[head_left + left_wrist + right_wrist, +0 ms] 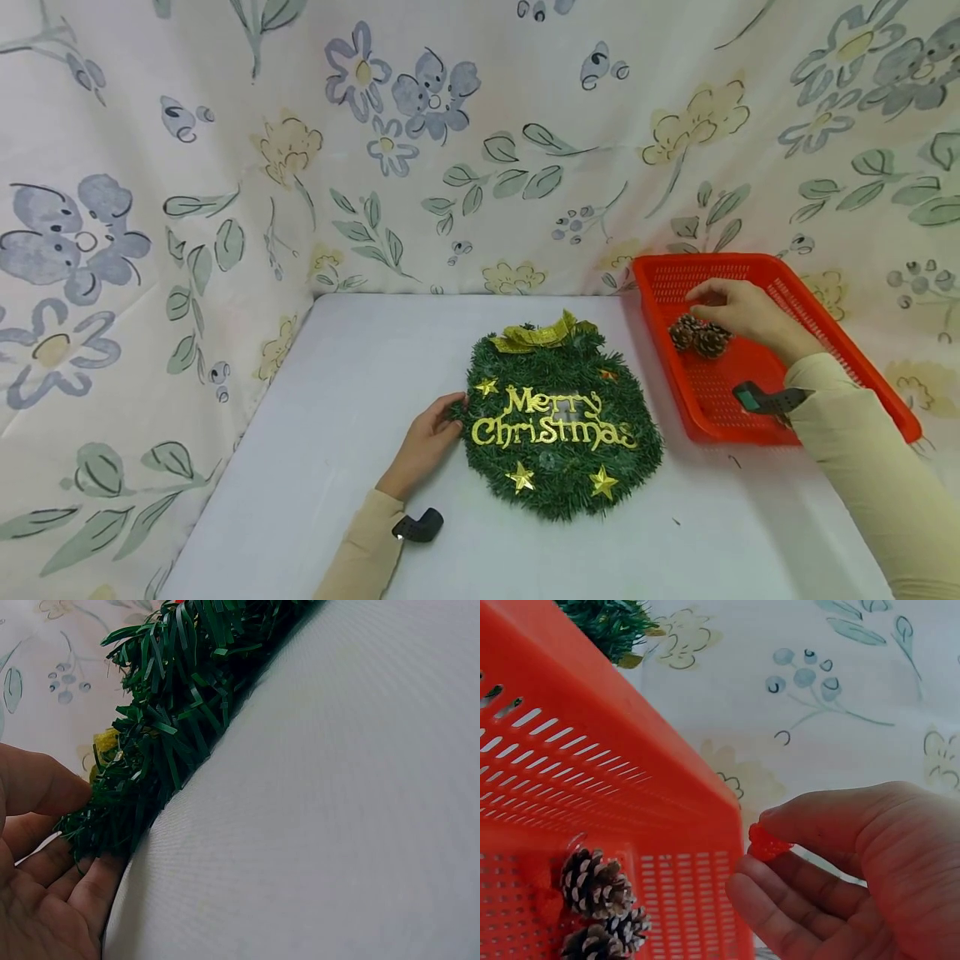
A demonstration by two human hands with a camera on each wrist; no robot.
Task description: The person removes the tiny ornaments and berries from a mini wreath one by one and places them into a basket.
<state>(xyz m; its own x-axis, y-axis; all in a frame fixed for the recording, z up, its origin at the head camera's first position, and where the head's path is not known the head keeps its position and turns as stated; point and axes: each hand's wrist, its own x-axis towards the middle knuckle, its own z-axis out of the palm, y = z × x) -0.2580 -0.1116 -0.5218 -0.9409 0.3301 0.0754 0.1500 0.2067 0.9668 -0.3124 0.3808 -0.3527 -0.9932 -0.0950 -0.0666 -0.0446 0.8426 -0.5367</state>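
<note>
A green Christmas wreath (487, 362) lies on the white table with gold "Merry Christmas" lettering (555, 429), gold stars (602, 482) and a gold ribbon bow (547, 335) at its top. My left hand (426, 446) pinches the wreath's left edge, thumb above the tinsel and fingers beneath it. Over the red basket (735, 433) is my right hand (738, 312). In the right wrist view its thumb and fingers pinch a small, bumpy red piece (766, 844), whose kind I cannot tell. Pine cones (708, 340) lie below that hand in the basket.
The basket stands at the table's right side, its slotted walls rising close to the wreath. Another brown item (783, 421) shows partly under the right wrist. A flowered cloth (480, 217) hangs behind and at the sides of the table.
</note>
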